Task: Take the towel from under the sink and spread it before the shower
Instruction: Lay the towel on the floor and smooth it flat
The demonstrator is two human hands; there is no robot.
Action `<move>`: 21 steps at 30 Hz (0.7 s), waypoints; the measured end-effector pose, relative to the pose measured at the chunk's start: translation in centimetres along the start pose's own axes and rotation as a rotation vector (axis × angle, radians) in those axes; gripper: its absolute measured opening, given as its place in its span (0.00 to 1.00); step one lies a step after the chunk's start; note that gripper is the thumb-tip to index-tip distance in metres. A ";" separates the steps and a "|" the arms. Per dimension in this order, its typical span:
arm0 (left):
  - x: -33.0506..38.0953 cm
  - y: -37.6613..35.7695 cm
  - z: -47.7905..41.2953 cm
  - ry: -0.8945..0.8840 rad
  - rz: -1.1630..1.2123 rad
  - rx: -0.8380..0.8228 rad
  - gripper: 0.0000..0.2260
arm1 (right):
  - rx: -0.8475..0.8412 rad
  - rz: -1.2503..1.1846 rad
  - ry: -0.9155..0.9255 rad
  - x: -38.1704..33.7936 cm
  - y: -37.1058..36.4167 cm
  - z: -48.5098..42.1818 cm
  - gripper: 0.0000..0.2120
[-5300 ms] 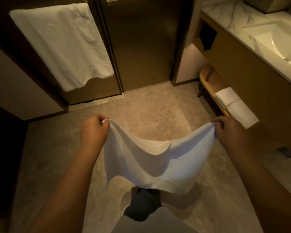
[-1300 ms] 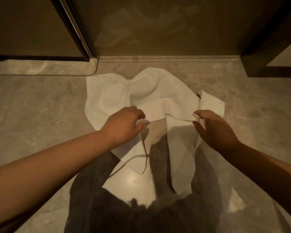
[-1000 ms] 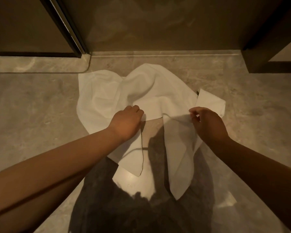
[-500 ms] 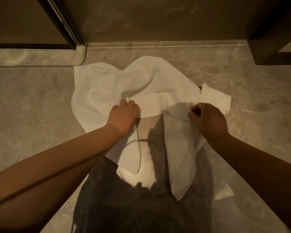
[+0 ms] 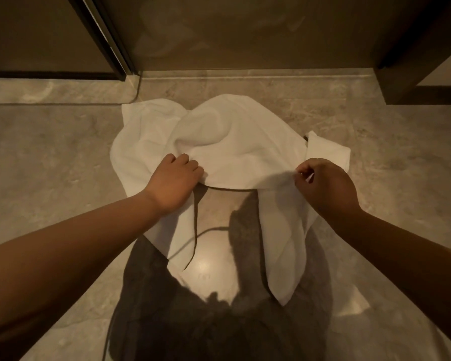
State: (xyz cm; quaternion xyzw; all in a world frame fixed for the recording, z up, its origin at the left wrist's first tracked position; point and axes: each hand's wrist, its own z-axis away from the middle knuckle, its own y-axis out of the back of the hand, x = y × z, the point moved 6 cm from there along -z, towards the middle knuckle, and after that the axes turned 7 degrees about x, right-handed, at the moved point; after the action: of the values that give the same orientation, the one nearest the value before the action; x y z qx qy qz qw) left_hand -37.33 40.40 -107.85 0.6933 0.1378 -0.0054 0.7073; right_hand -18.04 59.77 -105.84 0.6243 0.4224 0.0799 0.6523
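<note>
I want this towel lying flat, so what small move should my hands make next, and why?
Probably pull the gripped edge back toward you and apart. Both the left hand and right hand pinch the white towel, which lies bunched on the floor before the shower door, corners folded under.

left hand [image 5: 176, 182] fingertips curled under towel [image 5: 235, 149] edge, grip point not visible, right hand [image 5: 326, 185] fingers fold over its pinch, towel underside and floor [image 5: 50, 157] beneath hidden, both forearms cut by frame edges, glass door [image 5: 245, 29] top cropped
</note>
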 end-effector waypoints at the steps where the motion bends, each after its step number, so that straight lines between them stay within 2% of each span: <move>1: -0.1 0.3 0.5 -0.014 -0.007 0.008 0.07 | 0.020 -0.013 0.024 -0.3 0.5 0.2 0.02; 6: -0.3 1.7 2.8 -0.017 0.028 0.017 0.07 | 0.010 -0.017 0.185 -2.6 2.3 2.0 0.04; 10: -0.4 3.4 4.5 -0.014 0.086 0.072 0.05 | -0.130 -0.091 0.067 -3.4 2.7 3.4 0.02; 14: -0.4 4.1 6.7 -0.053 0.146 0.070 0.03 | -0.216 -0.086 0.068 -4.2 3.0 5.0 0.01; 21: 1.9 3.8 10.0 -0.149 0.185 -0.020 0.03 | -0.238 -0.033 0.313 -5.4 3.2 8.6 0.03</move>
State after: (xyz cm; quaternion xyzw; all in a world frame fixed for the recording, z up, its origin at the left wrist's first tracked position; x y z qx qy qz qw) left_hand -32.90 31.09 -104.46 0.6936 0.0204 0.0096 0.7200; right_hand -14.47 50.63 -101.78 0.5158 0.5163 0.2148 0.6490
